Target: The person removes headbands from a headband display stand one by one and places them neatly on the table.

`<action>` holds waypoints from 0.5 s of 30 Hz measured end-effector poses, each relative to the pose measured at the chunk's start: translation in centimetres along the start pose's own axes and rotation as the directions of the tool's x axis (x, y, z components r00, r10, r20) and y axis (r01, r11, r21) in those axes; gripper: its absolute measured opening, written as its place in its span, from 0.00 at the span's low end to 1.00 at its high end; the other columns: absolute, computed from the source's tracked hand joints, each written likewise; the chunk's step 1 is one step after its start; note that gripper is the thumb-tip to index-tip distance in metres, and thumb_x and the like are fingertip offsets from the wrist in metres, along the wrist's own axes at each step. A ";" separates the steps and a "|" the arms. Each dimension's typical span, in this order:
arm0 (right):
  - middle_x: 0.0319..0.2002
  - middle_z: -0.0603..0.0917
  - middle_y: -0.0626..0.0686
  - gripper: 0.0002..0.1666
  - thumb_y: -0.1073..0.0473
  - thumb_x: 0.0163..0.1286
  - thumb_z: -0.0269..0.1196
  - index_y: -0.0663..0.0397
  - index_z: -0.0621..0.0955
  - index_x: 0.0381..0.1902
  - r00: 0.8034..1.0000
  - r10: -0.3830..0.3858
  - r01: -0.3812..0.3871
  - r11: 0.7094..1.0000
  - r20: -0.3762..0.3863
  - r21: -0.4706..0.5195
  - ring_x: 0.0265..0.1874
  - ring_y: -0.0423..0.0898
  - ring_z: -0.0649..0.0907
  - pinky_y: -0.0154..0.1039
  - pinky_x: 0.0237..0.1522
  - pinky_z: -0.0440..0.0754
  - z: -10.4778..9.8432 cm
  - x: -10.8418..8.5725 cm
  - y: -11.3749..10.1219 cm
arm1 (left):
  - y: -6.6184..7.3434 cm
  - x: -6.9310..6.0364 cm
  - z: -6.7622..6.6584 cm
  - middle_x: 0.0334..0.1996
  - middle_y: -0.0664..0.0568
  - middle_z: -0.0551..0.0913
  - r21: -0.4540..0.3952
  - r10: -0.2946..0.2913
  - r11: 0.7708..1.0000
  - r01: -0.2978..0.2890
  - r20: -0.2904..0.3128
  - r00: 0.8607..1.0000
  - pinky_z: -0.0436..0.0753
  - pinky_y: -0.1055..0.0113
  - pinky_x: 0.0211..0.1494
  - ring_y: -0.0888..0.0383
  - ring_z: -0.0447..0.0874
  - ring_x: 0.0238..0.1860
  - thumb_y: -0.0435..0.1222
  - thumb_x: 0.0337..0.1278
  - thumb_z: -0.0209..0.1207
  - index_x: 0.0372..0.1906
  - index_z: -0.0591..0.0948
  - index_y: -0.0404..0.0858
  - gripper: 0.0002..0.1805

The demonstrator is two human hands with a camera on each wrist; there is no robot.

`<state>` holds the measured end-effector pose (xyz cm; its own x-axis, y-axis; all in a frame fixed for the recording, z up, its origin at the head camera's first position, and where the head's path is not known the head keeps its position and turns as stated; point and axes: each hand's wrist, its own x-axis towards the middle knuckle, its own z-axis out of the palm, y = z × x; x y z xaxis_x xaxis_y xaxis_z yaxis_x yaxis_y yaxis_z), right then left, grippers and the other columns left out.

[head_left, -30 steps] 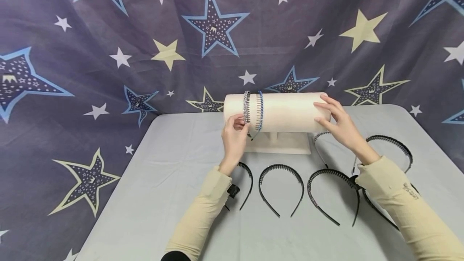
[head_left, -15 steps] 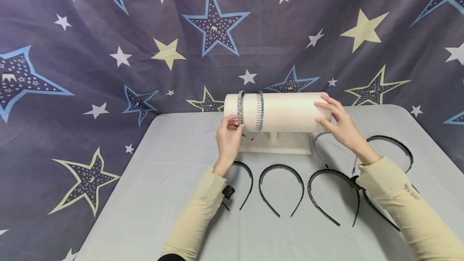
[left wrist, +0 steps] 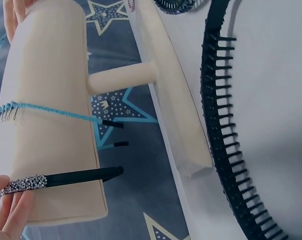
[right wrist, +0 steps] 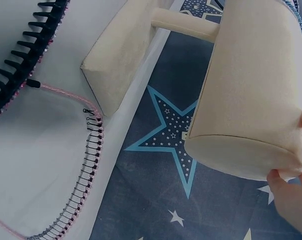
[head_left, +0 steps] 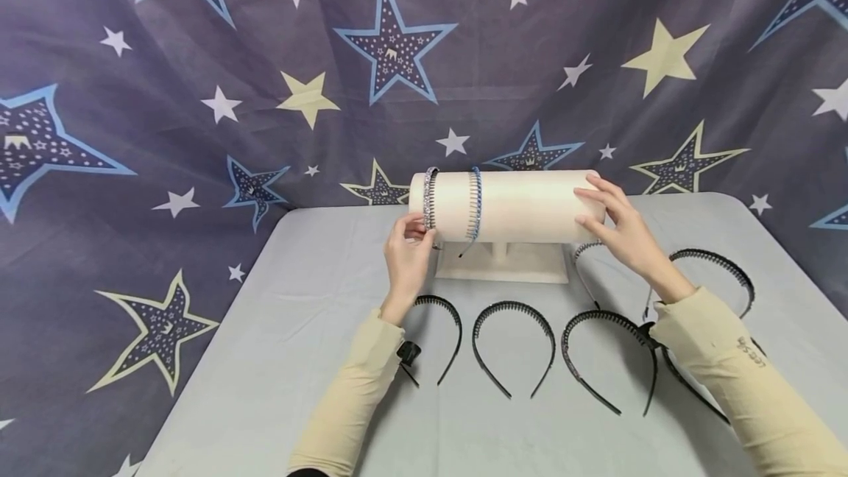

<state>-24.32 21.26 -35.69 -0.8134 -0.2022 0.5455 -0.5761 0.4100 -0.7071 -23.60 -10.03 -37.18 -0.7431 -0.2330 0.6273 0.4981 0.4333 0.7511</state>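
A cream headband display stand point(head_left: 530, 206) with a padded roll stands at the back of the table. Around the roll's left end sits a glittery black headband point(head_left: 430, 201), pinched by my left hand point(head_left: 405, 256) between thumb and fingers. Its rhinestone band point(left wrist: 25, 184) and dark tip show in the left wrist view. A blue wrapped headband point(head_left: 475, 201) with wire teeth hangs a little to its right. My right hand point(head_left: 621, 230) holds the roll's right end, thumb on the front and fingers spread toward the top; the right wrist view shows the thumb at the end's rim.
Several headbands lie in front of the stand, among them a black toothed one point(head_left: 514, 308) and another point(head_left: 599, 315). Behind my right wrist lies a pink corded headband point(right wrist: 93, 150), partly covered in the head view. A starry cloth point(head_left: 397, 131) hangs behind the table.
My left hand has slid the glittery headband leftward along the roll, away from the blue one, toward the left end. The right hand has stayed in place.
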 end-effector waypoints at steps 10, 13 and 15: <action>0.64 0.59 0.57 0.23 0.70 0.59 0.59 0.65 0.72 0.54 1.000 0.001 -0.001 1.000 -0.001 -0.001 0.65 0.47 0.54 0.57 0.63 0.52 0.0 0.0 0.1 | -0.5 0.3 -0.9 0.26 0.41 0.78 -0.001 0.009 1.000 -0.009 -0.012 1.000 0.82 0.71 0.29 0.51 0.78 0.27 0.23 0.41 0.61 0.37 0.76 0.28 0.13; 0.64 0.58 0.57 0.23 0.70 0.59 0.58 0.65 0.72 0.54 1.000 0.006 -0.006 1.000 0.001 0.001 0.65 0.47 0.54 0.58 0.63 0.52 0.0 0.0 0.2 | -0.7 0.3 -1.2 0.26 0.41 0.78 0.001 0.002 1.000 -0.002 -0.007 1.000 0.83 0.69 0.29 0.51 0.78 0.27 0.23 0.41 0.61 0.38 0.76 0.28 0.13; 0.64 0.58 0.57 0.23 0.70 0.59 0.59 0.65 0.72 0.54 1.000 0.011 -0.011 1.000 -0.001 0.002 0.65 0.47 0.54 0.58 0.63 0.52 0.0 -0.1 0.2 | -0.8 0.3 -1.3 0.26 0.41 0.78 0.000 -0.002 1.000 0.002 -0.002 1.000 0.83 0.68 0.30 0.50 0.78 0.28 0.23 0.42 0.61 0.38 0.76 0.28 0.13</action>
<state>-24.38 21.38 -35.85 -0.8195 -0.1968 0.5382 -0.5674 0.4106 -0.7138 -23.62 -11.59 -37.27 -0.7435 -0.2352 0.6260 0.4966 0.4328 0.7524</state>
